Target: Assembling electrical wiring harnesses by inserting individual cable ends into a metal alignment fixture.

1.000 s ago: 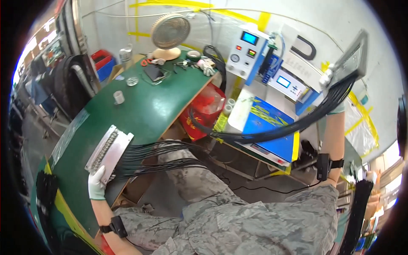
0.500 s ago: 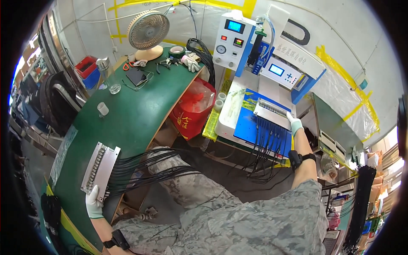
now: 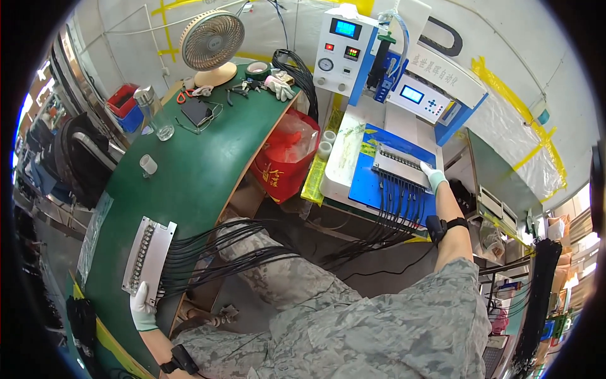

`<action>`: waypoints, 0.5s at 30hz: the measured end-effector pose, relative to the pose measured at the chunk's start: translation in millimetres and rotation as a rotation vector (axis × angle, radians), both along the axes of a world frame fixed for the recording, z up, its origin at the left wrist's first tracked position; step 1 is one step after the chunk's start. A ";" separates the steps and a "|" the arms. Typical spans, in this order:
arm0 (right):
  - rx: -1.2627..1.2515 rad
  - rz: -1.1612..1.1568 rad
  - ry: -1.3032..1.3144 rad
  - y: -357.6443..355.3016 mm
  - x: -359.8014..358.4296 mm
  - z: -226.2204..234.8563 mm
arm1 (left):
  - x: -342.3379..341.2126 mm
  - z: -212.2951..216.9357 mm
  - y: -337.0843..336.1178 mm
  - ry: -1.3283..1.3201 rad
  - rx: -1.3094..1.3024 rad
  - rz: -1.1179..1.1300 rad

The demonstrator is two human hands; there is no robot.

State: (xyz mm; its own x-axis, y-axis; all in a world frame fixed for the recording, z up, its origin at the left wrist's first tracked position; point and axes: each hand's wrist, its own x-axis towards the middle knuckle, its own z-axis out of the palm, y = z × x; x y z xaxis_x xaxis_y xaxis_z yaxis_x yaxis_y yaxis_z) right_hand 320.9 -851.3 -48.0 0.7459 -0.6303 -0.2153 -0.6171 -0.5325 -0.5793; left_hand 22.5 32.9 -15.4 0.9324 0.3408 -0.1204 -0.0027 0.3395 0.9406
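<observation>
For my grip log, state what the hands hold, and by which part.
Left hand: left metal bar, by its near end. Right hand: right metal bar, by its right end.

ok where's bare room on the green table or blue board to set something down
Widest: the middle of the green table, between the white cup, the left metal strip and the table's right edge. The blue board has a narrow margin left of the right strip and cables. Crowded: the table's far end, with fan, pliers and gloves.
</observation>
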 end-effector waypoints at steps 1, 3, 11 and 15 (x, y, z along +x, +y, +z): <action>0.000 -0.009 0.004 3.4 -2.3 6.1 | 0.5 -0.7 0.8 0.004 0.000 -0.009; -0.257 0.065 0.177 35.4 -3.9 39.2 | -5.7 -2.3 5.8 0.005 0.005 -0.006; -0.462 0.077 0.227 65.6 -27.0 64.7 | -4.1 -7.3 4.7 -0.009 0.020 0.052; -0.386 0.038 0.239 76.7 -27.5 70.1 | -9.5 -16.5 18.4 0.003 0.023 0.046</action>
State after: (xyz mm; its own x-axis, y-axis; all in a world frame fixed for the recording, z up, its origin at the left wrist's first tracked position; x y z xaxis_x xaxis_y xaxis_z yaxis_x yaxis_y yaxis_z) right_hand 293.4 -774.6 22.1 0.7280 -0.6714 -0.1387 -0.6852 -0.7064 -0.1775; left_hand 13.0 51.3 -31.9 0.9155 0.3857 -0.1146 -0.0152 0.3178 0.9480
